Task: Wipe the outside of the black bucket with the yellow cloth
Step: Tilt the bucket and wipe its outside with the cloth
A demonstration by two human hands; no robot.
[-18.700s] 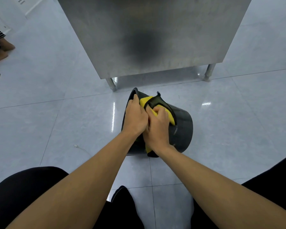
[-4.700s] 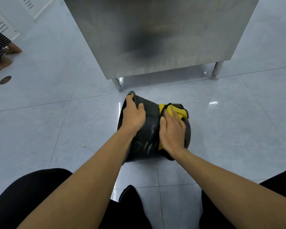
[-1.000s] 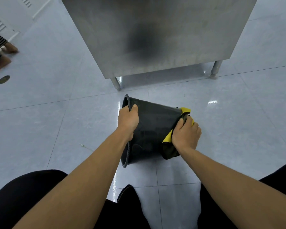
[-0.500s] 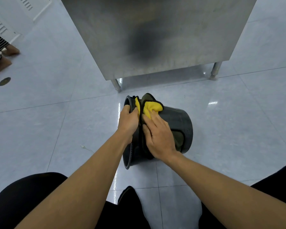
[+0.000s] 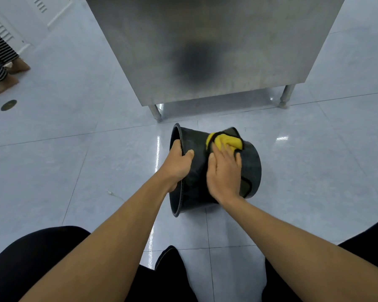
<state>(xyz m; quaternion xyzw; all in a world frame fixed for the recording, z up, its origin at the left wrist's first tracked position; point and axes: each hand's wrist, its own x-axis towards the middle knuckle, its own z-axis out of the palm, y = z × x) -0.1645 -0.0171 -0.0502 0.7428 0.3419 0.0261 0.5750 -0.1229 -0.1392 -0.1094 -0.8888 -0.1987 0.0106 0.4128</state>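
Left hand (image 5: 176, 165) clamped on rim of black bucket (image 5: 251, 168), fingers inside, thumb outside; bucket on its side on tiled floor (image 5: 74, 162), mouth leftward; right hand (image 5: 224, 171) spread flat, pressing yellow cloth (image 5: 226, 141) onto bucket's upper wall; steel cabinet (image 5: 205, 46) beyond hands.
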